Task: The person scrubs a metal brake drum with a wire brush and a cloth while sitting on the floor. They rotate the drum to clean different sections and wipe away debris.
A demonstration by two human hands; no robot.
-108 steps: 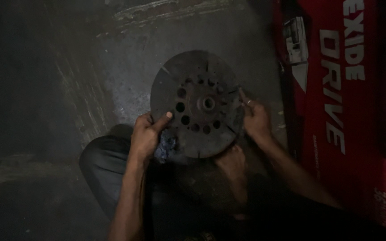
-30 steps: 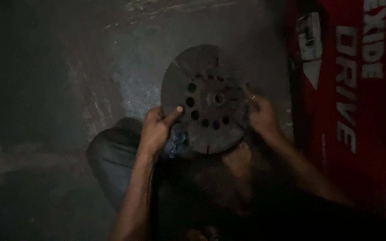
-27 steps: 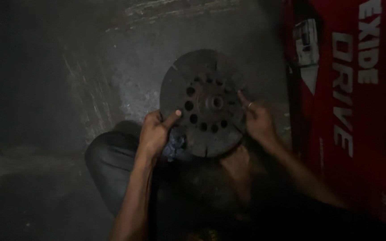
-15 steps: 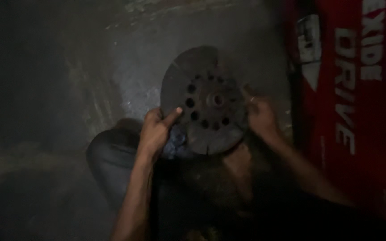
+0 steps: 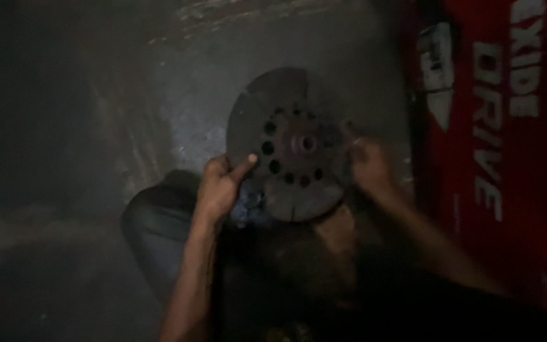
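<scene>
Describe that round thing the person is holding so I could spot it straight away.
Start at the big red box along the right edge and look just left of it, over the grey floor. There the left hand and right hand hold a dark round metal disc by its sides. A ring of round holes around a small central hub sets it apart.

Round disc (image 5: 289, 149) sits centre frame, slightly above middle, over the concrete floor (image 5: 185, 82). Left hand (image 5: 220, 187) on its lower-left edge, right hand (image 5: 368, 168) on its right edge. Knee (image 5: 159, 221) below-left of disc, foot (image 5: 337, 231) just under it. Large box (image 5: 501, 145) fills right side, beside right hand.
</scene>
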